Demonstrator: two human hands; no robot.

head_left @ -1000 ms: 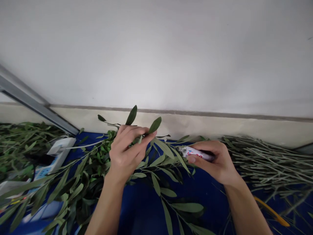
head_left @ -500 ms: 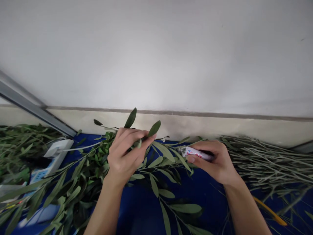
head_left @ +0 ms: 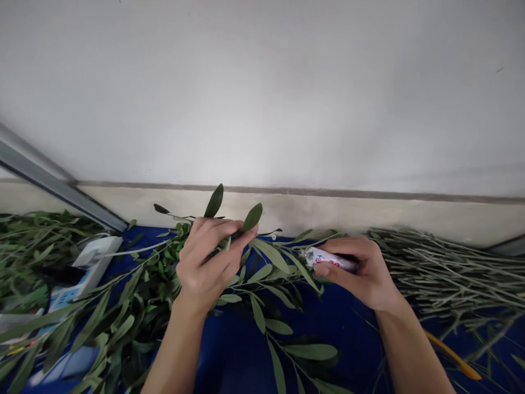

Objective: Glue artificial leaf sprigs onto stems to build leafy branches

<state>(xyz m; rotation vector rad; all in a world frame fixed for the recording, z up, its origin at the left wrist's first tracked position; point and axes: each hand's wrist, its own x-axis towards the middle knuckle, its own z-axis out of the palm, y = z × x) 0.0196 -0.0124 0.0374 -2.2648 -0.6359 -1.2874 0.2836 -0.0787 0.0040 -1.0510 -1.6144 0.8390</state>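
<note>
Nearest the person, at the bottom of the view, a sprig of long grey-green leaves (head_left: 310, 351) lies on the blue surface (head_left: 254, 355), its lower end cut off by the frame edge. Beyond it, the right hand (head_left: 369, 271) is closed round a small white tube with red and blue lettering and a crinkled clear end (head_left: 330, 259). The tube's long axis runs close to nine o'clock, tipped slightly toward ten, with the clear end foremost and facing the left hand (head_left: 207, 262); its rear end is hidden in the palm, and the fingers cover part of the lettering. The right hand is plainly the nearer to the tube; the left lies at nine o'clock from it, apart, its fingers bent and seeming to pinch a dark green oval leaf (head_left: 253, 216) that points to one o'clock. Where that leaf joins its stem cannot be told, as the fingers cover it. Slim foliage fills the space between the hands, just beside the clear end. At three o'clock from the right hand lies a bundle of thin grey-green stems (head_left: 447, 273), cut off at the frame edge. Farthest off stands the pale wall (head_left: 262, 109).
</note>
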